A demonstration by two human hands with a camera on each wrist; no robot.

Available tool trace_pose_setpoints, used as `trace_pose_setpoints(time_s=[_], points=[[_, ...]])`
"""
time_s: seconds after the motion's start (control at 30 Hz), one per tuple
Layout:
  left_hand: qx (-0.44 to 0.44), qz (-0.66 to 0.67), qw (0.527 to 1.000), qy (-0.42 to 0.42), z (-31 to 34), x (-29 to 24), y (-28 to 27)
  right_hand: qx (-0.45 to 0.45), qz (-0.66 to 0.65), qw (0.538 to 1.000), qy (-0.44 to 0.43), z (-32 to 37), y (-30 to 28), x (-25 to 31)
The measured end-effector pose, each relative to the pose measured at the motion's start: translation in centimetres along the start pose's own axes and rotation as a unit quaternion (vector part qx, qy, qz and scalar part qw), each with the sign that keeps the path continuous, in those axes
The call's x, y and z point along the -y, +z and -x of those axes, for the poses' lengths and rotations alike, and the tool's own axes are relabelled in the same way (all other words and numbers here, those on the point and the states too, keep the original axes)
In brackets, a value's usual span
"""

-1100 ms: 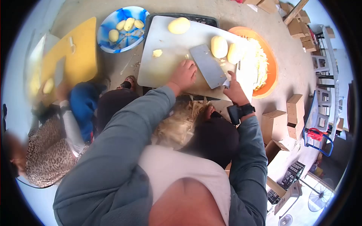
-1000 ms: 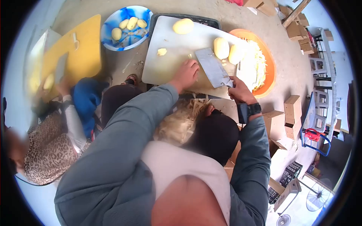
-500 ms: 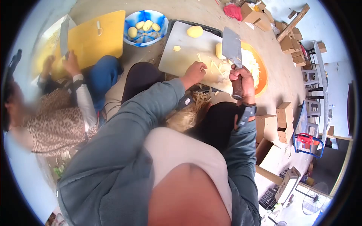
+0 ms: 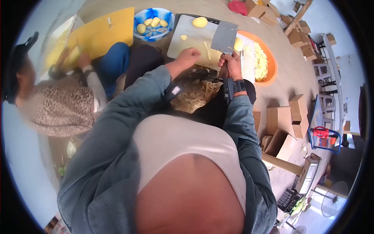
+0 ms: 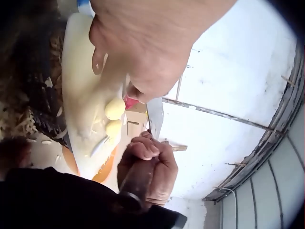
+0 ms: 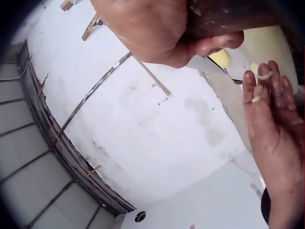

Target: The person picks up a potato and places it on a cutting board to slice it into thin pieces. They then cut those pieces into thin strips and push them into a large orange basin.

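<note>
"Where's the cleaver [image 4: 224, 38]?"
"Your right hand [image 4: 233, 67] has its fingers wrapped round the handle; the raised blade hides part of your board [image 4: 180, 46], near a potato [image 4: 238, 44]."
"Your left hand [image 4: 188, 57]?"
"Loosely spread, pale scraps [image 6: 264, 75] on its fingers. The orange basin [image 4: 272, 62] and blue-and-white bowl [image 4: 170, 17] flank your board."

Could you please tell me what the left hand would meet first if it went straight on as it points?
Probably the cleaver's blade: the left hand points towards it across the cut potato strips on the white cutting board. Heights are unclear, so it might touch those strips first.
</note>
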State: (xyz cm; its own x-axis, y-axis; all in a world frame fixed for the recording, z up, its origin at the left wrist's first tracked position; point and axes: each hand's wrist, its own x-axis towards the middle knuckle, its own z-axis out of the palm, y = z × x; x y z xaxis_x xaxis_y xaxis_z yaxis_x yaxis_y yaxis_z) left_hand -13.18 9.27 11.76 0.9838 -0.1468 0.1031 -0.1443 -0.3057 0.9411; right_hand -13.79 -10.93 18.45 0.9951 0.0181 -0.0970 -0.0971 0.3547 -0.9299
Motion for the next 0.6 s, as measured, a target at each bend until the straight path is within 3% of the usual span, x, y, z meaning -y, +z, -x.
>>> trace_pose_setpoints(time_s=[0.07, 0.13, 0.2, 0.23, 0.3, 0.4, 0.47, 0.53, 0.6], points=[[-0.004, -0.058, 0.997, -0.045, -0.4, 4.0, -0.6, 0.003, -0.028, 0.999, 0.018, -0.7, -0.9, -0.4], [-0.094, -0.068, 0.989, -0.094, -0.6, 8.2, -0.6, -0.047, -0.058, 0.997, 0.024, -0.1, -0.3, 0.3], [-0.146, -0.009, 0.957, -0.25, -3.3, 13.2, -0.7, -0.076, -0.066, 0.995, 0.019, 0.1, -0.5, 0.8], [-0.136, -0.008, 0.959, -0.25, -4.1, 12.3, -0.9, -0.093, -0.076, 0.993, 0.017, 0.2, -0.6, 0.7], [-0.264, -0.078, 0.925, -0.261, -5.1, 10.7, -0.5, -0.121, -0.081, 0.989, 0.002, 0.7, -1.5, 0.9], [-0.254, -0.056, 0.935, -0.239, -7.5, 13.4, -1.3, -0.147, -0.083, 0.986, -0.018, 2.2, -2.4, 1.4], [-0.356, -0.017, 0.906, -0.229, -8.4, 15.7, -0.6, -0.154, -0.049, 0.986, -0.038, 2.7, -3.8, 1.1], [-0.343, -0.019, 0.9, -0.27, -8.3, 14.1, -1.0, -0.153, -0.022, 0.988, -0.03, 1.9, -5.1, 0.5], [-0.326, -0.123, 0.873, -0.341, -8.3, 13.9, -1.1, -0.191, -0.113, 0.975, -0.011, 0.7, -6.1, -0.2]])
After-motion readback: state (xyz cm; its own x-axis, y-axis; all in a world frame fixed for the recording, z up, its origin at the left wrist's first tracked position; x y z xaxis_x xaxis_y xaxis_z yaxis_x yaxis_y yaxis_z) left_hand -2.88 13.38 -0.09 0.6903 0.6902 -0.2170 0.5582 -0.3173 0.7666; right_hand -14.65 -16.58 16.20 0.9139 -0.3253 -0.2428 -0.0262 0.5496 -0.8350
